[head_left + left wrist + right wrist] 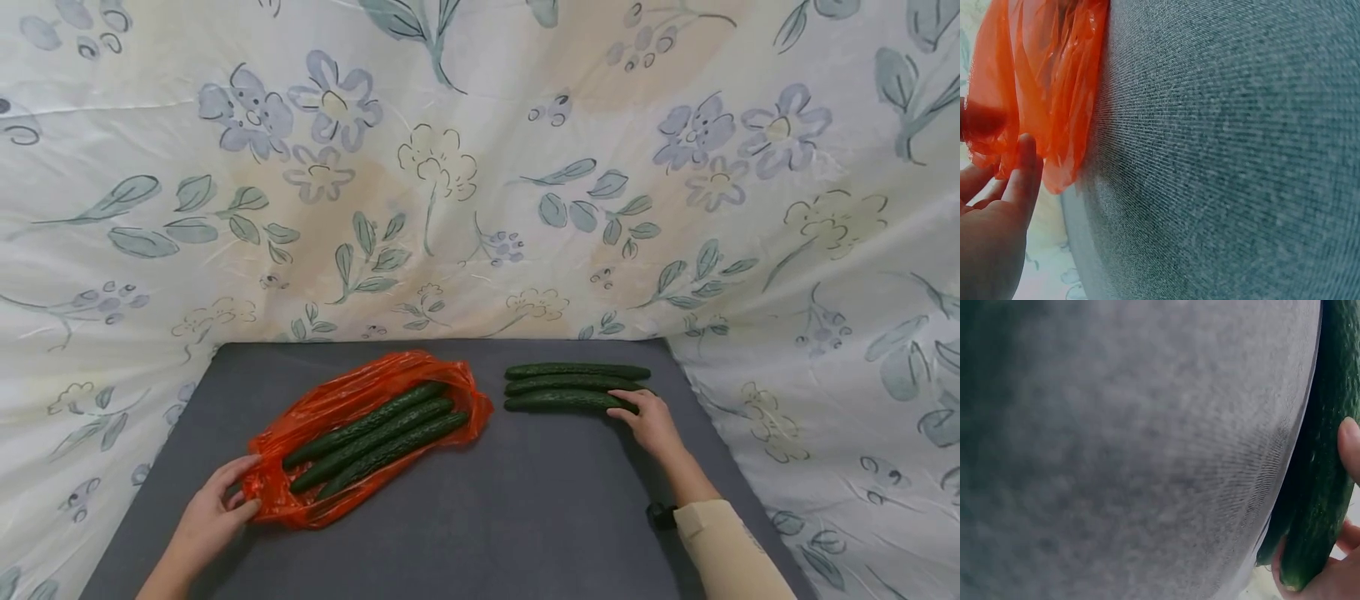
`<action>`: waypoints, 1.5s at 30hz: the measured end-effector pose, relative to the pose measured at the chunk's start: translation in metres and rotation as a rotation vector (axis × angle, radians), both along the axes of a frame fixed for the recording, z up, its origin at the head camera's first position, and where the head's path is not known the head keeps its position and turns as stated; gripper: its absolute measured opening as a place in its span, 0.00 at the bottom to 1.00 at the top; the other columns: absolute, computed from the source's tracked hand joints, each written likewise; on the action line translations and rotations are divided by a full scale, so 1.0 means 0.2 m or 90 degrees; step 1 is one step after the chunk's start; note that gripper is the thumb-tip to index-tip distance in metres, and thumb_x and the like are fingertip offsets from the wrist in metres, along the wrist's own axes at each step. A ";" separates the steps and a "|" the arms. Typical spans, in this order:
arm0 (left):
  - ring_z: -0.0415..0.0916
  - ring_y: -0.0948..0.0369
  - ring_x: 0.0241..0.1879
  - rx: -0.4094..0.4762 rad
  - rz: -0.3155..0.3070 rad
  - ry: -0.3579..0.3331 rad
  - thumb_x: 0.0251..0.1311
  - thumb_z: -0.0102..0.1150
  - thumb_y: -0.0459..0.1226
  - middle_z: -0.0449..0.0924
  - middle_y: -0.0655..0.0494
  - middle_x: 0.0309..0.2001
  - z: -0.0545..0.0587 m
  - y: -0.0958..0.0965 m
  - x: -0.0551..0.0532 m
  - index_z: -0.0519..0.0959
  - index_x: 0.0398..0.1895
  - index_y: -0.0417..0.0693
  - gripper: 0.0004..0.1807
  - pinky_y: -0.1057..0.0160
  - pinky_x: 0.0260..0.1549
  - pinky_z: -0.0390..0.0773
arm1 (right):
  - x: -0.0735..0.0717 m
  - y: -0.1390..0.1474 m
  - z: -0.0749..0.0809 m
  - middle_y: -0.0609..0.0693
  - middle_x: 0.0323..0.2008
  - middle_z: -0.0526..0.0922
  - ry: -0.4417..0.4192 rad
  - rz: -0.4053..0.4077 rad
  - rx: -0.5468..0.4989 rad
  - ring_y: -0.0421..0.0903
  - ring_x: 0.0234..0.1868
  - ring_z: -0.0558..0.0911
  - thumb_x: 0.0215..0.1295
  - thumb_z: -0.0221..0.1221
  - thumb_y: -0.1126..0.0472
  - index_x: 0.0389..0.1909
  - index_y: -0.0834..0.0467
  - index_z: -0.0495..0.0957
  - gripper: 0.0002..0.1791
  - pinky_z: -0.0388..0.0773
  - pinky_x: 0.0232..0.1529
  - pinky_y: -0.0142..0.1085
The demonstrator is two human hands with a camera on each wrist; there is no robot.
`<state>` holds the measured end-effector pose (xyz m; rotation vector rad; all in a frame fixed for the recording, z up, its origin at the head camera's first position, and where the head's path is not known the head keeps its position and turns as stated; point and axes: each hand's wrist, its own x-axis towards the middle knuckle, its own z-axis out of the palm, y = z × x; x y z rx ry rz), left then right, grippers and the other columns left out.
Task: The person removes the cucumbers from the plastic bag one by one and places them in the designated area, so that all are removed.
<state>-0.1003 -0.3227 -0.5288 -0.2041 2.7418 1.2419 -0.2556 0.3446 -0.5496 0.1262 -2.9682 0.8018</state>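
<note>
An orange-red plastic bag (315, 412) lies slantwise on the left of the table, with three long, bumpy green cucumbers (375, 443) side by side on its film. At the bag's near-left end, my left hand (213, 508) holds the crinkled edge; in the left wrist view the fingertips (1026, 147) are against the thin film. Three more cucumbers lie parallel on the right, outside the bag. My right hand (649, 423) grips the nearest of these cucumbers (555, 402) by its right end. The right wrist view shows a thumb on this cucumber (1319, 506) and fingers around its tip.
The dark grey tabletop (480, 517) extends between and in front of the two groups. Flower-printed cloth (480, 275) hangs behind the table and along both sides. A dark band (660, 517) is on the right wrist, beside a beige sleeve (731, 550).
</note>
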 end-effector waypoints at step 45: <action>0.60 0.33 0.68 -0.007 -0.001 0.013 0.61 0.61 0.30 0.56 0.30 0.72 0.01 0.00 0.01 0.62 0.72 0.32 0.35 0.44 0.56 0.78 | 0.01 -0.20 0.19 0.58 0.60 0.79 0.058 0.070 0.022 0.60 0.57 0.80 0.62 0.69 0.56 0.66 0.55 0.77 0.30 0.81 0.49 0.57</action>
